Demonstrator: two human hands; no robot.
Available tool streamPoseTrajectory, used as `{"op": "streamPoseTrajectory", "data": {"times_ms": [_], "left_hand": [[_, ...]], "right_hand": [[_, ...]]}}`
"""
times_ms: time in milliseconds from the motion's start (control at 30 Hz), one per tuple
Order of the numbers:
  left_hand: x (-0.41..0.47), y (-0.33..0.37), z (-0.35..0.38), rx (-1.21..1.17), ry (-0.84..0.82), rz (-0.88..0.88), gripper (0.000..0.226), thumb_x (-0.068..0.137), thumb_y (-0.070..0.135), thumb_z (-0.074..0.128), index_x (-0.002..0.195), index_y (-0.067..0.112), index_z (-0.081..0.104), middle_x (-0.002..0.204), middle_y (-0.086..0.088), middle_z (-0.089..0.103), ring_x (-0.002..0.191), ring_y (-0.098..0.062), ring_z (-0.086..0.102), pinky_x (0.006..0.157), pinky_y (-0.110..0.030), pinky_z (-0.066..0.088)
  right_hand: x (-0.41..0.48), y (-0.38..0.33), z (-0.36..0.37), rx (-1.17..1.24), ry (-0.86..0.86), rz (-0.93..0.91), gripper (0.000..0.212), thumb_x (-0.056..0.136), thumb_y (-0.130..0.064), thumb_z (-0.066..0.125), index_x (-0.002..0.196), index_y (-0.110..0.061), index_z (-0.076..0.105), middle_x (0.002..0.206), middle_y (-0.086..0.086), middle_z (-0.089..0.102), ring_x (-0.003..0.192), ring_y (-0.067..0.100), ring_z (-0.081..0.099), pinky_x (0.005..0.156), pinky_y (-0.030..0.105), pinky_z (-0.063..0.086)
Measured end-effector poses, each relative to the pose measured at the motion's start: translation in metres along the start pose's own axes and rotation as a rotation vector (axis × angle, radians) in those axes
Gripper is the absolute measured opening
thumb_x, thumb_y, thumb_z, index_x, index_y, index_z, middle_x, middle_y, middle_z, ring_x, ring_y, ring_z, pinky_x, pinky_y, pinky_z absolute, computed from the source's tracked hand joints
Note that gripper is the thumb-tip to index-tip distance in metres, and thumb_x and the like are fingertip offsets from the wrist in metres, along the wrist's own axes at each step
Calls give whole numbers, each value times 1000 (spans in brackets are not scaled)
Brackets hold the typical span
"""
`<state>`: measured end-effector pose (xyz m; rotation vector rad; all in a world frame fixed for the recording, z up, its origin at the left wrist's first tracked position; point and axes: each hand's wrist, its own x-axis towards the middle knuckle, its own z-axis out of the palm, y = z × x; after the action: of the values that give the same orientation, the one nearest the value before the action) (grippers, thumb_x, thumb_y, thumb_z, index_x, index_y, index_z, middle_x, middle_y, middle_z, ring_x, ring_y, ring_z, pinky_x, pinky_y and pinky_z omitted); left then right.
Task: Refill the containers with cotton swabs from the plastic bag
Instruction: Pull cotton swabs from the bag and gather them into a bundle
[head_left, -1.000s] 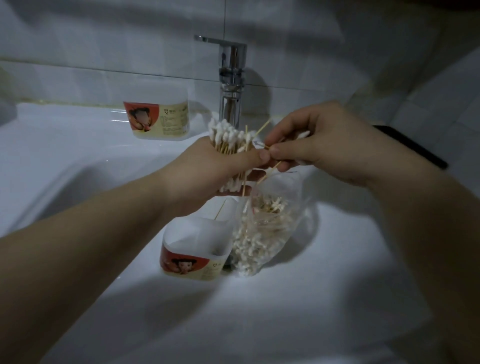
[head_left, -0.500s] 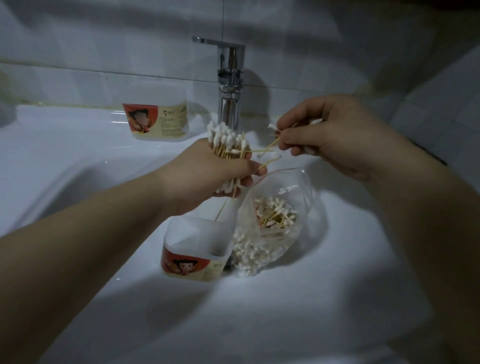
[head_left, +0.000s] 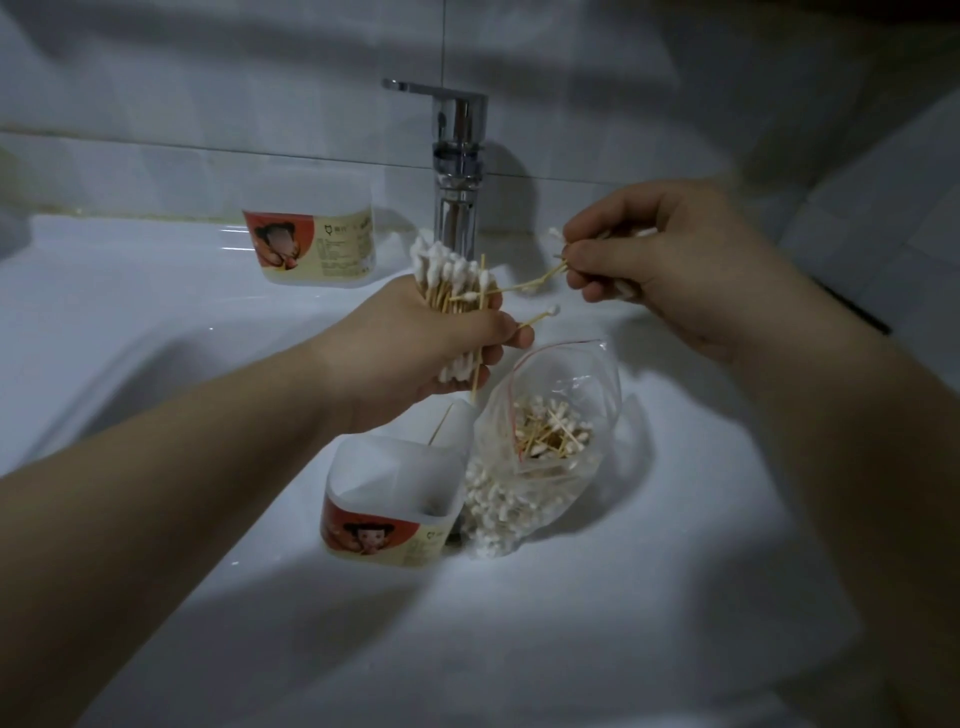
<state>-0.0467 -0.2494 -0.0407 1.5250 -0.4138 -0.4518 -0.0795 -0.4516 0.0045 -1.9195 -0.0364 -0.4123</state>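
My left hand (head_left: 415, 353) grips an upright bundle of cotton swabs (head_left: 452, 280) with wooden sticks, above the sink counter. To its right, my right hand (head_left: 660, 260) pinches a few loose swabs (head_left: 535, 283) whose tips still reach the bundle. Below the hands an open clear plastic bag (head_left: 545, 452) stands with several swabs inside. Touching the bag's left side is a white container (head_left: 395, 499) with a red and yellow label, open at the top; one stick leans in it. A second labelled container (head_left: 311, 244) stands at the back by the wall.
A chrome tap (head_left: 457, 171) rises just behind my hands. The white basin (head_left: 104, 364) dips at the left. A dark flat object (head_left: 852, 312) lies at the right behind my right wrist. Tiled wall closes the back.
My right hand has drawn away to the right and slightly up from the bundle, taking a few swabs with it. The left hand keeps the bundle almost still. The bag now shows fully.
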Motion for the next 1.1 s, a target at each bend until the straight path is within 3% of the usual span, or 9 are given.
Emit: {"op": "streamPoseTrajectory", "data": {"times_ms": [133, 333, 500, 600, 767, 933, 1100], "left_hand": [[0, -1, -1, 6, -6, 3, 18, 88, 2, 72, 84, 17, 62, 97, -17, 69, 68, -11, 63, 67, -26, 55], [4, -5, -3, 69, 6, 13, 11, 91, 7, 72, 95, 14, 65, 84, -7, 67, 75, -16, 66, 75, -31, 59], [4, -6, -2, 42, 15, 1, 14, 93, 5, 69, 107, 6, 69, 75, -4, 67, 73, -17, 66, 74, -31, 60], [2, -4, 0, -20, -5, 1, 11, 92, 3, 69, 100, 11, 69, 79, -5, 68, 71, -14, 67, 68, -26, 59], [3, -7, 2, -5, -35, -7, 8, 95, 8, 66, 90, 14, 68, 80, -4, 70, 71, -14, 65, 73, -29, 58], [4, -9, 1, 37, -34, 4, 4, 95, 14, 68, 92, 14, 67, 74, -2, 66, 70, -13, 65, 75, -32, 57], [4, -9, 1, 40, -48, 1, 8, 94, 15, 71, 95, 10, 66, 75, -5, 63, 67, -14, 62, 71, -30, 56]], "right_hand": [[1, 1, -3, -11, 42, -16, 15, 86, 7, 73, 87, -8, 73, 65, 7, 68, 64, 17, 69, 62, 23, 57], [-4, -2, -3, -308, -44, -192, 29, 91, 0, 70, 89, -28, 77, 71, 4, 73, 59, 11, 68, 60, 21, 55], [-3, 0, -1, -369, -75, -148, 31, 93, -4, 67, 86, -33, 77, 72, -2, 76, 61, 11, 70, 68, 25, 59], [-4, -1, 0, -380, -101, -122, 28, 94, -7, 67, 88, -32, 77, 73, -4, 76, 65, 12, 73, 73, 26, 60], [-7, 0, 5, -425, -175, -101, 18, 93, -14, 73, 95, -32, 77, 75, -10, 76, 67, 6, 73, 73, 24, 59], [-9, -2, 8, -455, -248, -130, 20, 89, -15, 77, 96, -33, 76, 75, -16, 75, 67, 3, 73, 68, 15, 56], [-7, 0, 7, -591, -226, -188, 26, 90, -16, 76, 84, -41, 70, 69, -13, 73, 63, -2, 70, 65, 8, 51]]}}
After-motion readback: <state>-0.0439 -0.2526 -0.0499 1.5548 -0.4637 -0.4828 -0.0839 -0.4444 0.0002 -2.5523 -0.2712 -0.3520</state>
